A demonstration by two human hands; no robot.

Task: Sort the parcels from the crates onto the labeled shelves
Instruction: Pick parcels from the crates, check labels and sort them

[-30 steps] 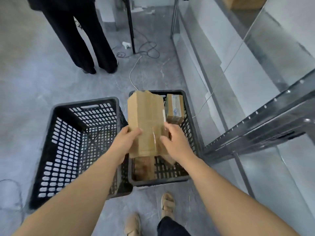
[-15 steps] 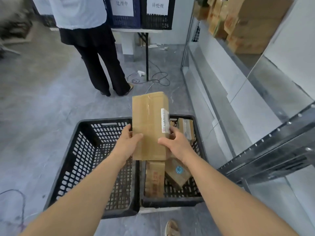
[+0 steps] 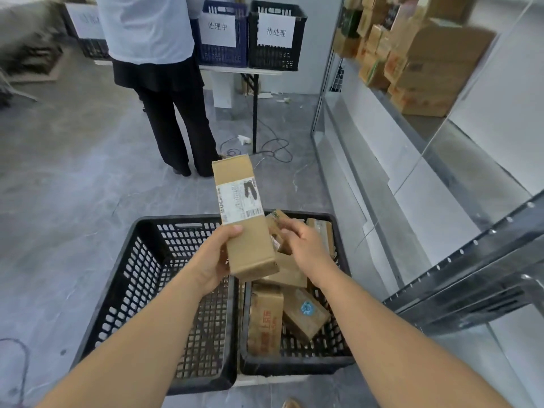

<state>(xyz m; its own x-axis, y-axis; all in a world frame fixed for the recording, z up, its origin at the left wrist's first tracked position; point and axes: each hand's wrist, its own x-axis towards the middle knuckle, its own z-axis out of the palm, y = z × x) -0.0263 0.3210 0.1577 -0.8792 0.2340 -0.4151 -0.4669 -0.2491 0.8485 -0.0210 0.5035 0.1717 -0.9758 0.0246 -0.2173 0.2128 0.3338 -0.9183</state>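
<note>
Ana: Since half a second ago the long parcel [image 3: 244, 219] has turned its white label upward, and the right hand [image 3: 304, 247] has slid off its face to its right edge.

Ben: Is that hand touching it at all?

Ana: Cannot tell. Its fingers curl toward the parcel's right side, but the tips blur into the small boxes behind them, so any grip is unclear.

Ben: And the left hand [image 3: 213, 259]?

Ana: Clamped on the parcel's near end, thumb on top just below the label, fingers hidden underneath. The parcel juts up and away from that hand, between the two hands.

Ben: Can the label be read?

Ana: No. The print is smeared; only a barcode strip and a dark smudge stand out.

Ben: What lies below the hands?

Ana: The left crate [image 3: 147, 275] sits under the left forearm. The right crate [image 3: 294, 365] sits under the right hand; its parcels are partly covered by the held one and the wrist. The red-printed box [image 3: 265, 319] and the blue-stickered box [image 3: 306, 309] show nearer than the hands.

Ben: Further out?

Ana: A standing person [image 3: 153, 54] beyond the parcel's far end, cut off by the top edge. The shelf rack [image 3: 471, 260] is right of the right arm, cropped by the frame.
</note>
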